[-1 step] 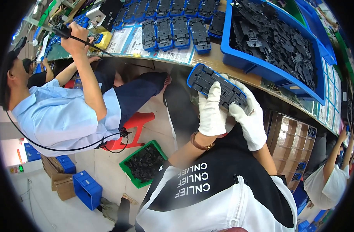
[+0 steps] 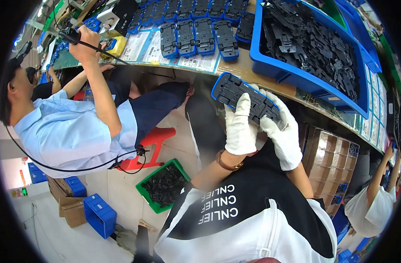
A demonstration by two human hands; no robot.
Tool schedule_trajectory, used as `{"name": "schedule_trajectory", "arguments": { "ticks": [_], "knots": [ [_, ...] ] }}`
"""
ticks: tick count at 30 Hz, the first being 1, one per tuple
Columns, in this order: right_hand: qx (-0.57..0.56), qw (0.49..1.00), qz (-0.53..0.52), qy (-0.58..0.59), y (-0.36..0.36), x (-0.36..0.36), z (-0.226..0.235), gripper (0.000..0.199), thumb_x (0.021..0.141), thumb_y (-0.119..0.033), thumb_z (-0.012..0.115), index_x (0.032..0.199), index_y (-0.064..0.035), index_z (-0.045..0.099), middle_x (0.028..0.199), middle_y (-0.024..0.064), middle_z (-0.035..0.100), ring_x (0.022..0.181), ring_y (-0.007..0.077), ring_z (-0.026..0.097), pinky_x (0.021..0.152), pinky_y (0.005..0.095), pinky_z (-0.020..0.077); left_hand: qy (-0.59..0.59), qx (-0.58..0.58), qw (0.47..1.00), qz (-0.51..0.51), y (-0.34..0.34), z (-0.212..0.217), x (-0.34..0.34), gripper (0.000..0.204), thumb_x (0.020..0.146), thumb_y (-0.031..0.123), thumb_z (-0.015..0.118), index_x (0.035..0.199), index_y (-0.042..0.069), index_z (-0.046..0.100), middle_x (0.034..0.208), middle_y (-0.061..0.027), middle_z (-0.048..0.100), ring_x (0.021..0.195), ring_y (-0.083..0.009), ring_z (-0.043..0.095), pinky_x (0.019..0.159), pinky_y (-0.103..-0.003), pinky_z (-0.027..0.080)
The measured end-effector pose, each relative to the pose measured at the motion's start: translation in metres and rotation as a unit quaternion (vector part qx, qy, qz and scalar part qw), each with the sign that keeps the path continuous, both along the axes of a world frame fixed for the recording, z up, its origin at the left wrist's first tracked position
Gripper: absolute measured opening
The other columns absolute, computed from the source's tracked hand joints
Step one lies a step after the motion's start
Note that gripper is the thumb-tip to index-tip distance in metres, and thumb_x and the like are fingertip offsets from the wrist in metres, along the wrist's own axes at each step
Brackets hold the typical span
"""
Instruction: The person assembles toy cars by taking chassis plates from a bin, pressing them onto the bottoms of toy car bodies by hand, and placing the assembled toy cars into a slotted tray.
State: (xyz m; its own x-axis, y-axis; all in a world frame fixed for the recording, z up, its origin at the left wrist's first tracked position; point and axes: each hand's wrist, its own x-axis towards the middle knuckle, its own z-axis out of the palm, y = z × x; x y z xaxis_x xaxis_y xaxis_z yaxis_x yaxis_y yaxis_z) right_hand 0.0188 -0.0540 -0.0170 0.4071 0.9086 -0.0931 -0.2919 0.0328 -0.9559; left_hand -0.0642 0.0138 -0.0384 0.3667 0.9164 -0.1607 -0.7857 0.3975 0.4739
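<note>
Between my two white-gloved hands is a blue toy car body [image 2: 258, 107] with its black chassis side up, tilted, just off the near edge of the workbench. My left hand [image 2: 240, 131] grips its near side, thumb lying across the black underside. Closed round the right end is my right hand [image 2: 284, 140], its thumb and fingers pressed near the rim. Further off on the bench, rows of similar blue car bodies [image 2: 204, 37] lie underside up. To their right, a large blue bin [image 2: 292, 81] holds a heap of black chassis plates [image 2: 301, 48].
At my left a co-worker in a light blue shirt [image 2: 77, 131] sits on a red stool [image 2: 154, 140], holding a black cable. A green crate [image 2: 148, 199] of black parts stands on the floor. Right of my legs is a brown divided box [image 2: 327, 160]. Blue crates [image 2: 99, 215] lie lower left.
</note>
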Motion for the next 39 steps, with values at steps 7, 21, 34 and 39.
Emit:
{"name": "schedule_trajectory", "arguments": {
  "ticks": [7,21,34,39],
  "knots": [
    [0.006,1.0,-0.02,0.007,-0.001,-0.008,-0.003,0.059,0.084,-0.007,0.07,0.136,0.0033,0.045,0.134,0.0114,0.051,0.12,0.0174,0.05,0.104,0.032,0.0401,0.025,0.008,0.999,0.023,-0.005,0.003,0.001,0.029,0.098,0.02,0.054,0.123,0.007,0.049,0.112,-0.0094,0.06,0.104,-0.0221,0.06,0.089,-0.038,0.053],
    [0.035,0.999,-0.012,-0.009,0.0,-0.017,-0.011,0.057,0.088,-0.013,0.069,0.137,0.0019,0.044,0.137,0.0121,0.049,0.124,0.0202,0.048,0.106,0.0339,0.0384,0.105,0.073,0.99,0.065,0.0,-0.01,-0.007,0.031,0.098,0.022,0.053,0.124,0.007,0.047,0.11,-0.0106,0.062,0.099,-0.0212,0.063,0.087,-0.037,0.053],
    [-0.008,0.992,-0.017,-0.121,0.008,-0.028,-0.024,0.052,0.089,-0.01,0.064,0.137,0.0008,0.045,0.128,0.01,0.055,0.117,0.0176,0.052,0.103,0.0319,0.0391,0.168,0.067,0.983,0.046,0.007,-0.031,-0.028,0.047,0.094,0.007,0.059,0.137,0.01,0.039,0.117,-0.0032,0.057,0.102,-0.0115,0.056,0.091,-0.028,0.048],
    [0.014,0.999,0.003,-0.045,0.019,-0.043,-0.021,0.056,0.089,-0.006,0.061,0.141,-0.0011,0.04,0.126,0.0103,0.056,0.115,0.0171,0.054,0.1,0.0311,0.0415,0.179,0.103,0.976,0.074,0.015,-0.031,-0.039,0.05,0.097,0.011,0.057,0.142,0.008,0.035,0.122,-0.0029,0.054,0.105,-0.0106,0.052,0.093,-0.026,0.045]
  ]
}}
